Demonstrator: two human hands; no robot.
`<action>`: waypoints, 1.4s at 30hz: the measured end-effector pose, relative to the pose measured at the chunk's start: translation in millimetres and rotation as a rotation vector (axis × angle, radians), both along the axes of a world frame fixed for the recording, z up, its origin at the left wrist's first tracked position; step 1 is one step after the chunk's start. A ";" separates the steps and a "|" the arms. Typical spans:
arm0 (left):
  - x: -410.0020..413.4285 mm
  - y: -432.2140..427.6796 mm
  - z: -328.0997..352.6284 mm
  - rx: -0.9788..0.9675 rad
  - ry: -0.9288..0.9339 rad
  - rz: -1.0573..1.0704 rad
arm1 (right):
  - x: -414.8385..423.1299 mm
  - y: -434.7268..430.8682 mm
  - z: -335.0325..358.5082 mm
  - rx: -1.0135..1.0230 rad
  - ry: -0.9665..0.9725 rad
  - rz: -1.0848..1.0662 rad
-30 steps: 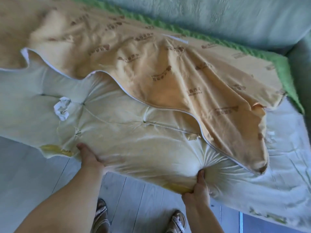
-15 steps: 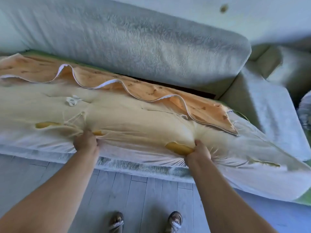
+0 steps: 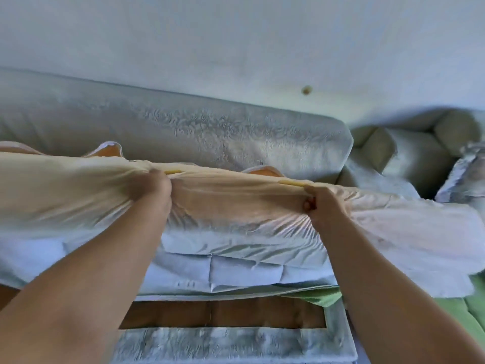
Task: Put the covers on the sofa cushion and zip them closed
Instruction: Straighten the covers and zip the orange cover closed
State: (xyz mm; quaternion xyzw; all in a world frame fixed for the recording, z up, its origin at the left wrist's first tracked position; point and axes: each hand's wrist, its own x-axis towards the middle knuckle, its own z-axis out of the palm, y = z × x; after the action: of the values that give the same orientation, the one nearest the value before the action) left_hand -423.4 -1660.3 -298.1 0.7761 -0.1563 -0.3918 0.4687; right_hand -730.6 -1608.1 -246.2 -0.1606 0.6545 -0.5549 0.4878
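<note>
The long sofa cushion (image 3: 231,203), wrapped in cream lining with yellow foam showing at its near edge, is raised off the sofa and seen edge-on. My left hand (image 3: 153,191) grips that edge left of centre, fingers closed in bunched fabric. My right hand (image 3: 321,204) grips the same edge further right. The orange cover (image 3: 110,151) with its white zip edge peeks up behind the cushion at two spots. Pale grey-blue outer cover fabric (image 3: 236,269) hangs below the lifted cushion.
The grey patterned sofa backrest (image 3: 183,127) runs behind the cushion. The brown seat base (image 3: 223,312) lies exposed below, framed by the sofa's front rail (image 3: 210,342). Green fabric (image 3: 322,296) sits at lower right. More cushions (image 3: 420,158) fill the right corner.
Both hands have lifted the cushion's front edge well up off the seat. The view has tilted upward, so the floor and my feet are gone and the wall shows.
</note>
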 end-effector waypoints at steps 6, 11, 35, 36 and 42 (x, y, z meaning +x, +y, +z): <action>-11.9 -95.6 31.0 0.016 -0.282 -0.024 | -1.6 -52.9 12.2 0.011 1.137 0.375; -92.5 -111.9 70.1 -0.162 -0.868 -0.231 | -14.1 -131.4 17.1 0.020 1.399 0.619; -179.6 -224.2 73.4 -0.035 -1.239 -0.915 | -97.3 -225.3 17.7 0.066 1.794 0.677; -180.0 -224.7 73.5 -0.032 -1.250 -0.914 | -99.8 -225.2 17.2 0.077 1.787 0.681; -203.0 -223.3 78.5 -0.009 -1.278 -0.909 | -115.0 -238.1 20.7 -0.023 1.675 0.803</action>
State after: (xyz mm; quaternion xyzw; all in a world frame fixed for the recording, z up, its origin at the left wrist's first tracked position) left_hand -626.4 -1883.5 -219.6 0.7090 -0.6998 -0.0218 0.0847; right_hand -845.6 -1846.2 -225.5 -0.7284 0.6830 -0.0540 0.0100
